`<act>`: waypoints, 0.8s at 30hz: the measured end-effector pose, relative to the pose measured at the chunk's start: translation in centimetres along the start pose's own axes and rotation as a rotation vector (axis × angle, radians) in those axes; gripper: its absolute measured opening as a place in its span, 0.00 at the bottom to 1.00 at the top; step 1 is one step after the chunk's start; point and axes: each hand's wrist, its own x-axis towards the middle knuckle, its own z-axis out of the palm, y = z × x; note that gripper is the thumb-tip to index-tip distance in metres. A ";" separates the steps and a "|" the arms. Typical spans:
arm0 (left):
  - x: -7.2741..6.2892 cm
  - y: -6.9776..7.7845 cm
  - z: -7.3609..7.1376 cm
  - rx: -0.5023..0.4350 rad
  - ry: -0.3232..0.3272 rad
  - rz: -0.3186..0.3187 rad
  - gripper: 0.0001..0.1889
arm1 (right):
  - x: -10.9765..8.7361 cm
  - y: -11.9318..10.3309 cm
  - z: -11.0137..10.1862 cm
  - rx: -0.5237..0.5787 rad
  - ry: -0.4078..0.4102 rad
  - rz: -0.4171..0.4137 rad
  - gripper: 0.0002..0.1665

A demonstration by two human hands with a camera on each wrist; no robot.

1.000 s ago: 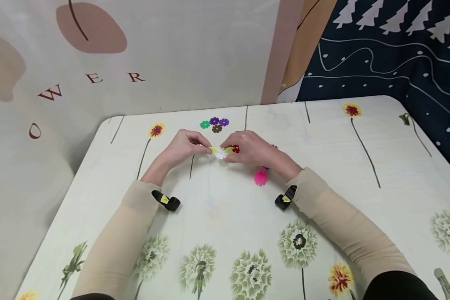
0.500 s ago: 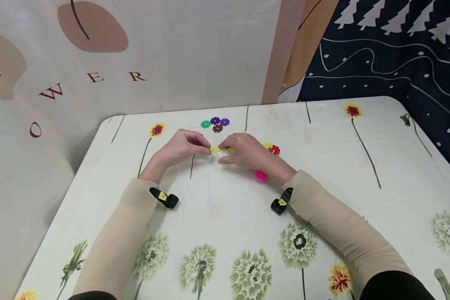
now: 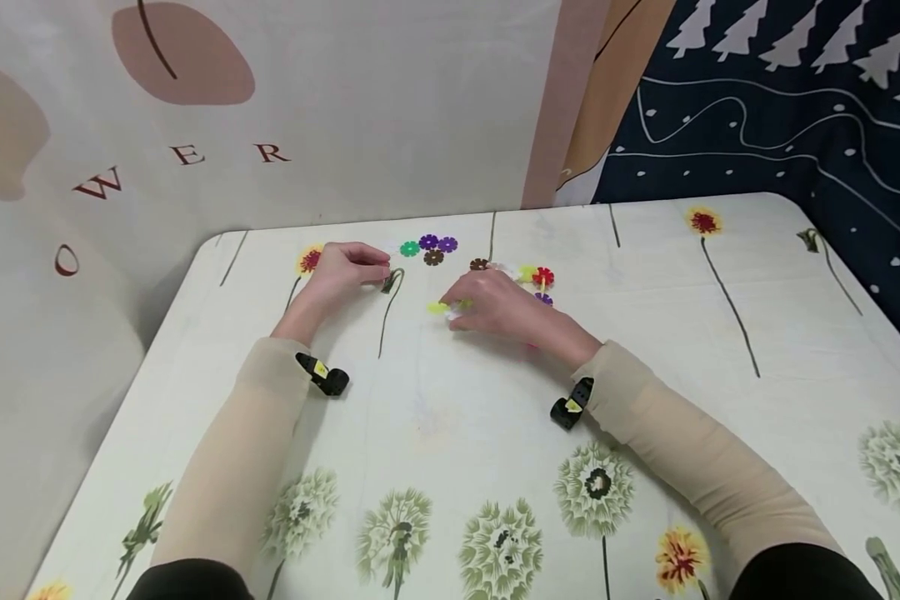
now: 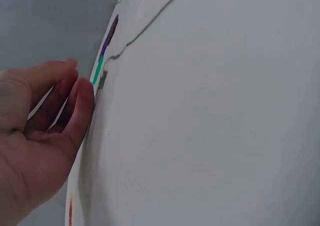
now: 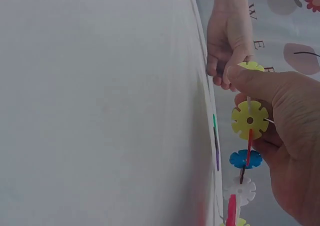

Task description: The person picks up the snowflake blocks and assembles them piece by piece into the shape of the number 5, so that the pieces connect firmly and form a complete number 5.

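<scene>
My right hand (image 3: 491, 300) pinches a chain of interlocking plastic snowflake discs near its yellow end disc (image 3: 437, 307). In the right wrist view a yellow disc (image 5: 250, 120), a blue disc (image 5: 245, 159) and a clear white disc (image 5: 241, 191) follow below the fingers. Past that hand the chain curves round, showing a brown disc (image 3: 478, 264), a red disc (image 3: 543, 276) and a purple disc (image 3: 543, 298); the forearm hides part of it. My left hand (image 3: 345, 271) hovers beside the loose discs, fingers loosely bent, nothing visible between thumb and fingers in the left wrist view.
Near the table's back edge lie a green disc (image 3: 409, 248), two purple ones including a purple disc (image 3: 447, 244), and a brown disc (image 3: 433, 257). A flower-print cloth (image 3: 420, 400) covers the table. Hanging fabric (image 3: 390, 108) stands behind it.
My left hand has let go of the chain's yellow end and moved left and back toward the loose discs. The right hand keeps the chain, whose far part has swung back.
</scene>
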 end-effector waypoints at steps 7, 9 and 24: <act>1.5 -0.1 -0.4 0.045 0.066 -0.006 0.18 | -0.2 0.1 0.0 0.050 -0.027 0.009 0.20; 1.9 -0.1 -0.5 0.084 0.055 -0.004 0.20 | -0.2 0.0 -0.1 0.056 -0.033 0.018 0.21; 4.3 -0.3 0.1 0.220 0.040 0.049 0.24 | -0.2 0.3 0.0 0.043 0.037 -0.061 0.20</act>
